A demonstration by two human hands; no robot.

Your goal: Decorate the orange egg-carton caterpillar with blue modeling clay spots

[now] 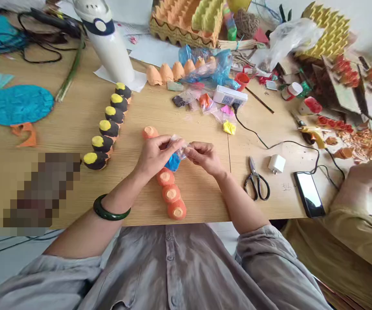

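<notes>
My left hand (155, 157) and my right hand (203, 157) come together over the middle of the table. Both pinch a small clear plastic bag (179, 150) between thumb and fingers. Blue clay (173, 162) shows at the bag's lower side, between the hands. Beneath them lies a row of orange egg-carton cups (171, 193), its middle part hidden by my left hand and the clay. Left of my hands stands a row of black cups with yellow tops (104, 128). Yellow clay (229, 127) sits beyond my right hand.
Scissors (255, 181), a white adapter (276, 163) and a phone (309, 194) lie at right, near another person's hand (368, 172). A power strip (230, 95) with a cable is farther back. A white bottle (106, 41) and stacked egg trays (186, 23) stand at the rear.
</notes>
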